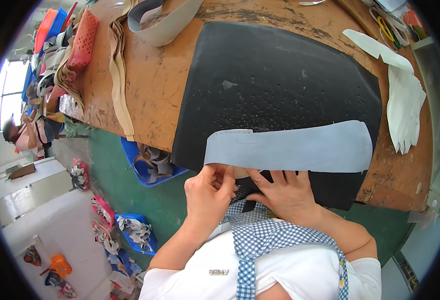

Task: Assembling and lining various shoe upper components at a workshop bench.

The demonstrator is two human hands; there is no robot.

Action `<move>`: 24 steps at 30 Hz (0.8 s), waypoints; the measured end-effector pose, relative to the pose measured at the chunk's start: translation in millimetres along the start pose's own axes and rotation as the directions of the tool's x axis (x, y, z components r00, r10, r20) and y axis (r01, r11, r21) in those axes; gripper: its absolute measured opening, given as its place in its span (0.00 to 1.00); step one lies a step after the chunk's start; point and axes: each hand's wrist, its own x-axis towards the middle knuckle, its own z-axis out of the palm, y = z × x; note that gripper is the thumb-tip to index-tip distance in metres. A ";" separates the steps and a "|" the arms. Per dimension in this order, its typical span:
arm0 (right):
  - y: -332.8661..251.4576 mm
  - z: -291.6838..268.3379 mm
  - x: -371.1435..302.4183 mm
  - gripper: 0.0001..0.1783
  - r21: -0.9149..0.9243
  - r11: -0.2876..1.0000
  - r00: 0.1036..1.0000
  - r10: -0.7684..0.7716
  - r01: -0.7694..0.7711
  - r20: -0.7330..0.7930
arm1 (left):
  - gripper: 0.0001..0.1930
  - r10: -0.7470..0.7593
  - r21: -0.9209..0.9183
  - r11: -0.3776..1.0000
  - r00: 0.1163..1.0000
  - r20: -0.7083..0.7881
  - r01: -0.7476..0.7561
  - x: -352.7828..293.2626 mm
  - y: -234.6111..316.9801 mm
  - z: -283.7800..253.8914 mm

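A long light blue-grey strip (295, 147), like leather or a similar sheet, lies across a black mat (275, 85). Small marks run along its upper left edge. My left hand (210, 192) is closed at the strip's lower left corner, thumb and fingers pinched on its edge. Beside it, my right hand (287, 195) lies along the lower edge with fingers stretched out and thumb apart. Its fingertips meet the edge, and whether they reach beneath it I cannot tell. Between the hands a small beige bit (240, 173) shows under the edge.
The worn wooden table (155, 85) carries beige strips (120, 75), a curled grey band (167, 25), a red basket (83, 40) and torn white sheets (405, 100). Blue bins (152, 175) with scraps stand lower left. Another person (27, 132) is far left.
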 end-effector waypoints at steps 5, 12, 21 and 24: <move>-1.1 5.8 -1.1 0.53 -0.019 1.000 1.000 -0.003 0.002 -0.017 | 0.06 0.092 0.078 0.993 0.995 -0.034 -0.090 1.6 -3.7 4.0; -7.4 11.0 0.7 0.54 -0.044 0.999 0.998 -0.004 0.002 -0.056 | 0.08 0.203 0.171 0.967 0.977 -0.068 -0.189 4.0 -18.2 5.8; -7.4 10.3 4.4 0.57 -0.017 0.999 0.998 -0.042 0.041 -0.037 | 0.07 0.119 0.272 0.955 0.993 0.023 -0.121 -4.5 -13.8 -12.2; -1.6 -8.4 13.5 0.56 -0.040 0.998 0.999 -0.046 0.046 -0.001 | 0.05 0.585 0.375 0.753 0.811 -0.006 -0.540 -9.2 -4.7 -20.7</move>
